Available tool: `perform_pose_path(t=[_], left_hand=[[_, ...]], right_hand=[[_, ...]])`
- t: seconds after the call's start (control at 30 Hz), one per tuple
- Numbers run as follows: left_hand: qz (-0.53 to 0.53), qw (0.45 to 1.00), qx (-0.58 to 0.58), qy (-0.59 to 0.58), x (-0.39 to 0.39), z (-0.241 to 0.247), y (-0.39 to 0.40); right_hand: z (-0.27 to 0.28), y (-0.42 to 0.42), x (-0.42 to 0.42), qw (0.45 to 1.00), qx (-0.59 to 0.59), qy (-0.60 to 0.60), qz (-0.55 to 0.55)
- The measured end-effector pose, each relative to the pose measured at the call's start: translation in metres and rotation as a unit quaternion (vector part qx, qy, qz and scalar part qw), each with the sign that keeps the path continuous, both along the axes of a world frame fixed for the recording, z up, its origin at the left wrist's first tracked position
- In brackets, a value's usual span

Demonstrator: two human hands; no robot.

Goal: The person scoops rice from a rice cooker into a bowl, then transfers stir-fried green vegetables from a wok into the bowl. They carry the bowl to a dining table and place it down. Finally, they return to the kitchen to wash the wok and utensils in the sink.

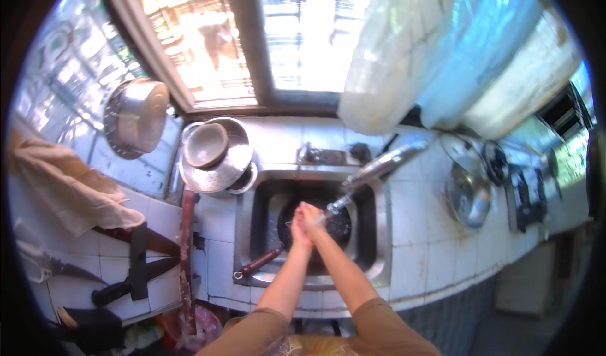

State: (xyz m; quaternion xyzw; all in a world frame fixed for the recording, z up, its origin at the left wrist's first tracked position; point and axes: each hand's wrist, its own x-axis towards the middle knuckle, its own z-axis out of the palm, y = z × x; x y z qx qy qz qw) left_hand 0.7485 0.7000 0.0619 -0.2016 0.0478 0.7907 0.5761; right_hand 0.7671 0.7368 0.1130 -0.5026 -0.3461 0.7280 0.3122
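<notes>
My left hand (299,226) and my right hand (311,218) are pressed together over a steel sink (382,271), the right lying partly across the left. No object shows between them, and how the fingers are bent is unclear. A chrome faucet (374,169) reaches in from the upper right. Its nozzle (335,207) ends beside my right hand, and water seems to run onto that hand. Below my hands a dark round pan (342,230) sits in the basin, partly hidden by them. Its reddish-brown handle (261,261) rests across the sink's left front rim.
Left of the sink stand stacked pots with a bowl (205,145). Knives (116,289) and a cloth (71,181) lie further left, beneath a hanging pot (142,114). A metal lid (468,200) and a stove (525,195) are at the right. Plastic sheets (402,48) hang by the window.
</notes>
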Motion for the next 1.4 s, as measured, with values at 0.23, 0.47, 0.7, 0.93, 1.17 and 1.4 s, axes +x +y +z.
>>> perform_pose_path(t=[0.23,0.47,0.7,0.93,1.17,1.4], left_hand=[[-0.197,0.887,-0.378,0.178,0.005,0.045,0.032],[-0.288,0.479,-0.350,0.752,0.005,0.064,0.003],[-0.178,0.242,-0.331,0.894,-0.037,0.112,-0.037],[-0.537,0.154,-0.361,0.747,-0.091,0.137,-0.093],[-0.624,0.343,-0.257,0.653,-0.115,0.142,-0.110],[-0.389,0.886,-0.175,-0.181,-0.063,0.159,-0.133]], right_hand=[[0.032,0.051,0.055,0.778,0.469,-0.269,0.319],[0.143,0.191,0.084,0.330,0.501,-0.772,0.208],[0.159,0.225,0.082,0.278,0.345,-0.833,0.332],[0.171,0.111,0.050,0.402,0.322,-0.730,0.449],[0.080,-0.068,0.098,0.587,0.560,-0.244,0.531],[0.120,-0.072,0.112,0.784,0.474,-0.282,0.285]])
